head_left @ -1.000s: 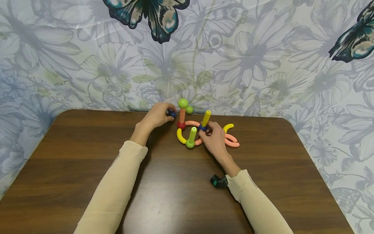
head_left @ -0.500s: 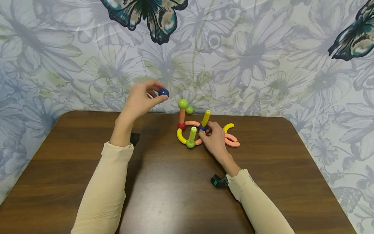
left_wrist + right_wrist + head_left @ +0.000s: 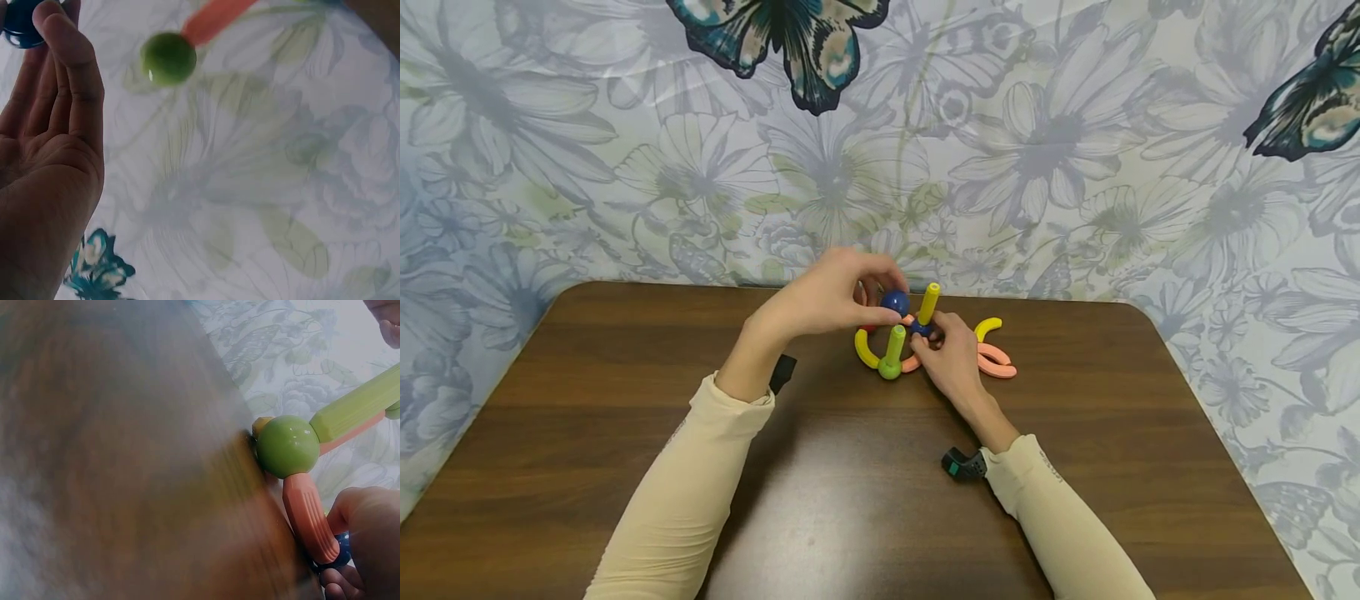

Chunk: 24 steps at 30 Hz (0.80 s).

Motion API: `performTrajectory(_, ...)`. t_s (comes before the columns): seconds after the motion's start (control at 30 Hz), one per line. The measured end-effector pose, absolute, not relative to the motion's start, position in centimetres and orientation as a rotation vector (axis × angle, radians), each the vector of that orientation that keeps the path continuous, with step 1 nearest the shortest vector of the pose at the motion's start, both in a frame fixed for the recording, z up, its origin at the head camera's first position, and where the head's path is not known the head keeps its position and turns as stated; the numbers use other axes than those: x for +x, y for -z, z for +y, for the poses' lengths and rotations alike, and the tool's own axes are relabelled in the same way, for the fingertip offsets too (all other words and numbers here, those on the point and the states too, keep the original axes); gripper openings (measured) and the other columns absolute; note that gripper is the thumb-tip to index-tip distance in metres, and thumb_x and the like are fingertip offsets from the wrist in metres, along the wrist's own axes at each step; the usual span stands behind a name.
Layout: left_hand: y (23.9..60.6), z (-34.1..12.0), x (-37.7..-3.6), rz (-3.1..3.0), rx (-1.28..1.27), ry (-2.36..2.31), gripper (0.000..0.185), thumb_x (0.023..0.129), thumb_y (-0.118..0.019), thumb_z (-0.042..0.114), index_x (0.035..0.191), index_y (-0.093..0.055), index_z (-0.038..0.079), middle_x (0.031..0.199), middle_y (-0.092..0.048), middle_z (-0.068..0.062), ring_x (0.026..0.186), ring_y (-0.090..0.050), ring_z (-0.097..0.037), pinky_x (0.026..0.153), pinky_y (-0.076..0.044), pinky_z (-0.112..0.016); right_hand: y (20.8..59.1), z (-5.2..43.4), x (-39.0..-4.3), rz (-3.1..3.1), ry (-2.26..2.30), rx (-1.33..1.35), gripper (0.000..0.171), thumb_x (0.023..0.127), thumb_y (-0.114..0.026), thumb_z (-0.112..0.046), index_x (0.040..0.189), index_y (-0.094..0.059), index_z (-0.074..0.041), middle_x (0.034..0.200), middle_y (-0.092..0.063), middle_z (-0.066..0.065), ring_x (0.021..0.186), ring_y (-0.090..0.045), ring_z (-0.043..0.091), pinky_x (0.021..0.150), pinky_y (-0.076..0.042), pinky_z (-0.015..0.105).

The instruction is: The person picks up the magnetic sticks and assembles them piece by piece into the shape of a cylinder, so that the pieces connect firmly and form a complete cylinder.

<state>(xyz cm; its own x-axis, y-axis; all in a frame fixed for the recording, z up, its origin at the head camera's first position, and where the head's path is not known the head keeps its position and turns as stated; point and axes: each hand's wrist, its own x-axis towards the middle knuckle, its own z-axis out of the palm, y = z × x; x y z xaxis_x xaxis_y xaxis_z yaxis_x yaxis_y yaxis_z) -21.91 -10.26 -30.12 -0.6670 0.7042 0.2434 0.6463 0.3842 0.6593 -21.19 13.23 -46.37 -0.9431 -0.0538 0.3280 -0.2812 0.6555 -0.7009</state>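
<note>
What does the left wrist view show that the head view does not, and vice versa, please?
Only the left wrist view shows the green ball capping a salmon stick. Only the head view shows the curved yellow piece and two curved salmon pieces right of the right hand. Both show the left hand pinching a blue ball, and the flowered backdrop.

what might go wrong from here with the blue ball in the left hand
The left hand pinches the blue ball, which could slip out. In the head view that hand hides the green ball on the salmon rod, which might get bumped. The nearby yellow rod might be knocked too.
</note>
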Motion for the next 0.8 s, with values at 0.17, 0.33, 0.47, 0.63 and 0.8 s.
performTrajectory(0.17, 30.5, -9.4, -21.8, 2.552, 1.251, -1.101, 0.028, 0.093, -0.083, 0.021, 0.117, -0.074, 0.012, 0.098, -0.077, 0.003, 0.076, -0.066, -0.012, 0.072, -0.057, -0.033, 46.5, 13.4, -21.2, -2.592, -1.140, 0.288, 0.014, 0.092, -0.072, -0.014, 0.102, -0.073, -0.004, 0.091, -0.063, 0.013, 0.079, -0.062, 0.026, 0.072, -0.050, 0.035)
performTrajectory(0.33, 30.9, -9.1, -22.0, 2.504, 1.268, -1.023, 0.023, 0.093, -0.082, 0.021, 0.114, -0.075, 0.015, 0.095, -0.075, 0.005, 0.079, -0.067, -0.011, 0.074, -0.057, -0.033, 46.6, 13.3, -21.3, -2.588, -1.133, 0.282, 0.015, 0.092, -0.073, -0.014, 0.102, -0.072, -0.004, 0.092, -0.063, 0.014, 0.081, -0.063, 0.027, 0.073, -0.052, 0.036)
performTrajectory(0.47, 31.2, -8.9, -22.2, 2.461, 1.242, -0.972, 0.020, 0.094, -0.081, 0.020, 0.113, -0.075, 0.015, 0.095, -0.074, 0.005, 0.082, -0.067, -0.012, 0.076, -0.058, -0.033, 46.6, 13.2, -21.4, -2.593, -1.129, 0.280, 0.015, 0.092, -0.073, -0.015, 0.102, -0.072, -0.004, 0.093, -0.064, 0.014, 0.081, -0.063, 0.026, 0.074, -0.053, 0.036)
performTrajectory(0.63, 31.3, -9.0, -22.2, 2.452, 1.218, -0.985, 0.022, 0.095, -0.080, 0.019, 0.116, -0.074, 0.014, 0.098, -0.074, 0.003, 0.084, -0.067, -0.014, 0.077, -0.058, -0.034, 46.5, 13.2, -21.3, -2.591, -1.135, 0.284, 0.018, 0.092, -0.074, -0.015, 0.105, -0.073, -0.003, 0.093, -0.064, 0.014, 0.081, -0.063, 0.026, 0.073, -0.053, 0.036)
performTrajectory(0.8, 31.4, -9.0, -22.3, 2.456, 1.217, -0.985, 0.026, 0.096, -0.078, 0.018, 0.121, -0.073, 0.012, 0.102, -0.074, 0.001, 0.085, -0.067, -0.014, 0.078, -0.058, -0.035, 46.5, 13.3, -21.2, -2.588, -1.145, 0.289, 0.020, 0.093, -0.073, -0.014, 0.109, -0.073, -0.002, 0.094, -0.064, 0.015, 0.081, -0.063, 0.027, 0.073, -0.053, 0.037)
